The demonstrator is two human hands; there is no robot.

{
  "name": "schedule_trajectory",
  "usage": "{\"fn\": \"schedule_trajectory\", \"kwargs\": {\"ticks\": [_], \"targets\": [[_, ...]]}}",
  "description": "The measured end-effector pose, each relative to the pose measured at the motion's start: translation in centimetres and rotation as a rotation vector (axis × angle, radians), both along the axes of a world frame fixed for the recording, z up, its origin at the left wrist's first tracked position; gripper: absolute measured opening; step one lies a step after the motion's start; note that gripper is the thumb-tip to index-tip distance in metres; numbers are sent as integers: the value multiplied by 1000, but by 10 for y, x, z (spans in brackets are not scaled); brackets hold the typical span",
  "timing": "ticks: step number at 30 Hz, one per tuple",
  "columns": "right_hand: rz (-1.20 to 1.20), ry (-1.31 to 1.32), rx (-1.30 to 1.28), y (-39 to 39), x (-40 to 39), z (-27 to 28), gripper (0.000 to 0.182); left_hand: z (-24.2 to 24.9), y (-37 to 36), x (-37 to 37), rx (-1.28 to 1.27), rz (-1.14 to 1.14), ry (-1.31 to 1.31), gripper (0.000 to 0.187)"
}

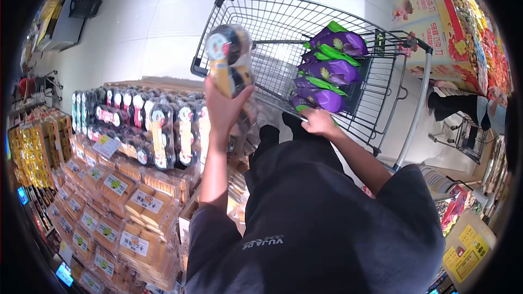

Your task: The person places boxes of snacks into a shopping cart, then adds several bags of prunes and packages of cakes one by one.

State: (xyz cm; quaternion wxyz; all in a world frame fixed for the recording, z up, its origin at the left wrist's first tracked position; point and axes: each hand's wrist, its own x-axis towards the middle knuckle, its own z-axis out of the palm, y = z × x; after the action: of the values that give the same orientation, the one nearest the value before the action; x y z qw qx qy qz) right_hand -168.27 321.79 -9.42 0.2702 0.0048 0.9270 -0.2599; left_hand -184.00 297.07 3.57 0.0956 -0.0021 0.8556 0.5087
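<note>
My left hand (pixel 226 110) is wrapped round the lower end of a clear plastic snack pack (pixel 226 49) with round black ends and a yellow band. The pack stands tilted upward by the near left corner of the shopping cart (pixel 297 16), slightly blurred. On the cart's near side rim, my right hand (pixel 318 122) is closed, its fingertips partly hidden. Several purple bags (pixel 329 71) with green edges lie inside the cart, close to that hand.
Similar black-ended packs (pixel 158 136) fill the display at left, with packaged biscuits (pixel 114 185) below. A person (pixel 468 110) stands by another cart at right. Red and white promotional boxes (pixel 436 32) line the upper right. A black basket (pixel 84 2) is at upper left.
</note>
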Motion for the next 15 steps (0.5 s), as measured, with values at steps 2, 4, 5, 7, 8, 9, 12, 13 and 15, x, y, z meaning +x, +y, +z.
{"fn": "schedule_trajectory", "kwargs": {"ticks": [2, 4, 5, 7, 8, 9, 12, 13, 15], "targets": [[-35, -8, -50, 1, 1, 0, 39, -37, 47, -23, -34, -41, -1, 86], [-60, 26, -73, 0, 7, -8, 36, -101, 87, -42, -296, -61, 89, 91], [-70, 68, -90, -1, 10, -15, 32, -120, 107, -52, -302, -72, 87, 91], [-94, 73, -127, -2, 12, -18, 33, -153, 144, -68, -390, -113, -199, 96], [-108, 75, -158, -3, 14, -19, 33, -173, 158, -70, -404, -130, -207, 96], [-128, 63, -169, -4, 13, -16, 33, -190, 172, -70, -448, -156, -205, 96], [-125, 10, -205, -4, 6, -11, 35, -230, 212, -82, -575, -219, -283, 97], [-109, 10, -214, -5, 6, -12, 35, -241, 223, -87, -648, -236, -359, 98], [-110, 2, -231, -2, 8, -13, 36, -269, 241, -90, -665, -260, -355, 97]]}}
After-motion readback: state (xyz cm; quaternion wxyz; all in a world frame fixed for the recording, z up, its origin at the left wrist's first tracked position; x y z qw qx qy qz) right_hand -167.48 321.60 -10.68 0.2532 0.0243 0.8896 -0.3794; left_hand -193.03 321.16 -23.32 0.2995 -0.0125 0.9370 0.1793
